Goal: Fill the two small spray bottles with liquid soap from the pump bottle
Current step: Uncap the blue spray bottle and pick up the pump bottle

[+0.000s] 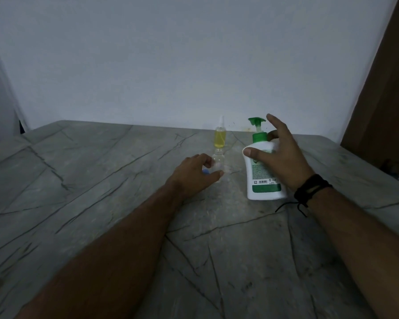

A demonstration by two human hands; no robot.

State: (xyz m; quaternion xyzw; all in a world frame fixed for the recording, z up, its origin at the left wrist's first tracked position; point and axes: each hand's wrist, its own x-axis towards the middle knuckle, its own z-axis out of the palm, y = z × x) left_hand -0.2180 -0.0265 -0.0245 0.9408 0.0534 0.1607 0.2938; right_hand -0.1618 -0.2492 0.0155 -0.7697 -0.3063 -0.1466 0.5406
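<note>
A white pump bottle [263,180] with a green pump head stands on the grey stone table [101,180]. My right hand [279,155] wraps its upper body, thumb on the front, index finger raised beside the pump. To its left stands a clear, empty small spray bottle [217,161], uncapped. My left hand [195,172] curls around it, thumb and fingers at its sides. A small blue thing [206,172] peeks out under that hand. Behind it a second small spray bottle [220,135] holds yellow liquid and has its sprayer top on.
A pale wall [171,54] rises right behind the table's far edge. A brown wooden panel [382,100] stands at the right. I wear a black corded wristband [309,189] on my right wrist. Small dark items lie at the far right edge.
</note>
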